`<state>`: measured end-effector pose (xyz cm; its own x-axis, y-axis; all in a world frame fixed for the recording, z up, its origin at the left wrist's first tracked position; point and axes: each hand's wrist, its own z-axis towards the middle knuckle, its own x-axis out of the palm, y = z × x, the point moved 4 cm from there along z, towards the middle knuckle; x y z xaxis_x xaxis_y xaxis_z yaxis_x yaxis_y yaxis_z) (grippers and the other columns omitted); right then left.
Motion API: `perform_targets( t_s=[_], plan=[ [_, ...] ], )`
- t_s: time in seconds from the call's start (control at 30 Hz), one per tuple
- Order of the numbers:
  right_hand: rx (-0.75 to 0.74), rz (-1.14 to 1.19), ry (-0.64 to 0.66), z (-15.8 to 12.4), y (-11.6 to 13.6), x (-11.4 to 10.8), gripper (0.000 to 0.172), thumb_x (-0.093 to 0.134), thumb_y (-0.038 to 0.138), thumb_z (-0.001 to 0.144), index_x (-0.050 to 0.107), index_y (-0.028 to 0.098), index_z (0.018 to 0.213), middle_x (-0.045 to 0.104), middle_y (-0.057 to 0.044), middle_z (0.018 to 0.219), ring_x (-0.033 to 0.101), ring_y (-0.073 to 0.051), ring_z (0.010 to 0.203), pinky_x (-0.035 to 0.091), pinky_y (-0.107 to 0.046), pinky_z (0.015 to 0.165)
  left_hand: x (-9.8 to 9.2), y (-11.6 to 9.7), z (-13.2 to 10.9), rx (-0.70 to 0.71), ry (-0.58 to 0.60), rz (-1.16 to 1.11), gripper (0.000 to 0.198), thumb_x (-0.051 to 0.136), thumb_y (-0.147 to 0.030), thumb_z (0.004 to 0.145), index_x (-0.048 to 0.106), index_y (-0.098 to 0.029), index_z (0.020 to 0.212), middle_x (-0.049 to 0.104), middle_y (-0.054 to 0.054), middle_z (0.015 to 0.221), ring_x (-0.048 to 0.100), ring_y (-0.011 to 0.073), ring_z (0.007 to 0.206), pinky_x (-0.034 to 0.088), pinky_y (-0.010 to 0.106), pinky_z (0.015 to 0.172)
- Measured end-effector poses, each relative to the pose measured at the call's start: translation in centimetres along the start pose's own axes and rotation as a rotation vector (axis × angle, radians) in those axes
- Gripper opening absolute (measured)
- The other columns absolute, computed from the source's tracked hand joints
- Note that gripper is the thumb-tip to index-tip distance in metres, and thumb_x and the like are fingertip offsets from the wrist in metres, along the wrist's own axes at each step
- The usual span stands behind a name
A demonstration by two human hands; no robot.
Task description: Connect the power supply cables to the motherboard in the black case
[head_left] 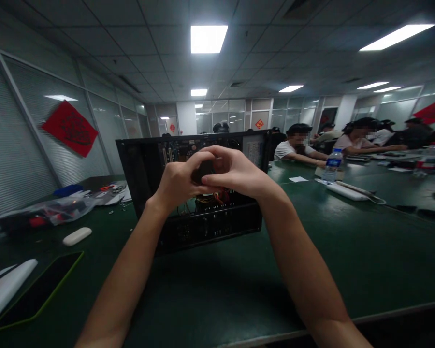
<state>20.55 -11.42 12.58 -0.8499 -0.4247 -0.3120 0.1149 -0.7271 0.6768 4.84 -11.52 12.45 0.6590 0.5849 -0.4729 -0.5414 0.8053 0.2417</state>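
Note:
An open black computer case [141, 164] stands on the green table [348, 241] in front of me, its circuit board and coloured wires showing inside. Both my hands are raised together in front of its open side. My left hand [177, 181] and my right hand [232, 171] curl around a small dark part [203, 171] held between them. The fingers hide most of that part, so I cannot make out what it is.
On the left lie a dark mat with a green edge [36, 292], white oblong pieces [77, 236] and plastic bags of parts [58, 208]. A water bottle [333, 164] and a white bar [346, 192] stand to the right. Several people sit at the far right.

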Motion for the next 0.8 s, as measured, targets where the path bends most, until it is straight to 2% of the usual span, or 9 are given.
perform_targets(
  t_s=[0.13,0.23,0.37,0.5,0.6,0.8],
  plan=[
    [-0.011,-0.127,-0.150,-0.4,1.3,-1.1,0.058,0.084,0.029,0.077,0.064,0.019,0.130,0.072,-0.005,0.106,0.071,-0.022,0.097,0.062,-0.032,0.080,-1.2,0.2,0.3,-0.072,-0.048,-0.102,0.065,0.077,-0.054,0.089,0.058,-0.019,0.140,0.073,-0.003,0.076,0.068,0.0104,0.059,0.051,0.019,0.056],
    [-0.013,-0.198,-0.233,-1.3,1.7,-2.4,0.055,0.084,0.033,0.080,0.066,0.019,0.130,0.071,-0.005,0.104,0.070,-0.022,0.096,0.061,-0.032,0.078,-2.4,0.0,0.6,-0.089,-0.029,-0.102,0.052,0.076,-0.046,0.092,0.063,-0.020,0.135,0.074,-0.003,0.077,0.067,0.0090,0.058,0.053,0.017,0.056],
    [-0.012,-0.217,-0.266,-2.1,1.6,-3.3,0.052,0.085,0.038,0.080,0.068,0.019,0.126,0.070,-0.003,0.099,0.070,-0.022,0.096,0.060,-0.031,0.077,-3.5,-0.6,0.8,-0.096,0.025,-0.089,0.037,0.075,-0.042,0.093,0.071,-0.019,0.122,0.078,0.001,0.085,0.071,0.0117,0.064,0.058,0.022,0.061],
    [0.003,-0.239,-0.239,-2.0,1.5,-2.6,0.051,0.085,0.037,0.080,0.069,0.018,0.125,0.069,-0.003,0.097,0.069,-0.021,0.094,0.059,-0.029,0.075,-3.4,-1.2,0.8,-0.072,0.080,-0.095,0.029,0.075,-0.040,0.093,0.076,-0.021,0.115,0.080,0.003,0.091,0.073,0.0136,0.068,0.059,0.024,0.063],
    [0.018,-0.246,-0.196,-1.7,1.2,-2.0,0.052,0.085,0.037,0.082,0.069,0.018,0.127,0.069,-0.003,0.096,0.069,-0.021,0.093,0.059,-0.028,0.072,-3.3,-1.1,0.7,-0.069,0.073,-0.085,0.024,0.073,-0.041,0.095,0.078,-0.023,0.110,0.082,0.004,0.094,0.074,0.0148,0.070,0.060,0.025,0.065],
    [0.047,-0.174,-0.098,-1.5,0.4,-1.9,0.058,0.084,0.041,0.083,0.069,0.018,0.133,0.075,-0.005,0.099,0.072,-0.021,0.089,0.062,-0.033,0.074,-3.1,-0.4,0.2,-0.009,0.070,-0.024,0.027,0.073,-0.043,0.096,0.080,-0.019,0.107,0.082,0.005,0.091,0.076,0.0167,0.073,0.058,0.026,0.068]
  ],
)
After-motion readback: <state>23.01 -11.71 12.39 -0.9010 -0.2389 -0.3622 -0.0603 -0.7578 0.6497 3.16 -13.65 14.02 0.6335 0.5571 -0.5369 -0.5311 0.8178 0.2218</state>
